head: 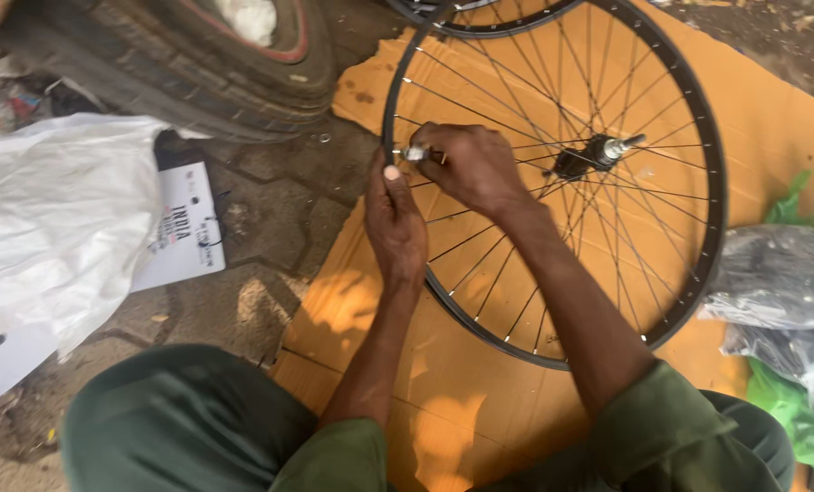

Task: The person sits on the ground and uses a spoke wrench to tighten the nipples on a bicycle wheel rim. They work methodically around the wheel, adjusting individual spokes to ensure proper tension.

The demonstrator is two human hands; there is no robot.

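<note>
A black bicycle wheel rim [710, 155] with thin metal spokes and a central hub [597, 153] lies flat on brown cardboard [762, 109]. My left hand [394, 223] rests against the rim's left edge, thumb up on the rim. My right hand [469, 164] reaches across the spokes and grips a small silver tool [414, 153] at the rim's left edge, where a spoke meets it. Both forearms run up from my green-clad knees.
A large worn tyre [197, 73] lies at the top left. White plastic sheeting [51, 210] and a white printed card [184, 228] cover the paving on the left. Grey and green plastic bags [781, 292] sit at the right. A second rim [480, 23] shows at the top.
</note>
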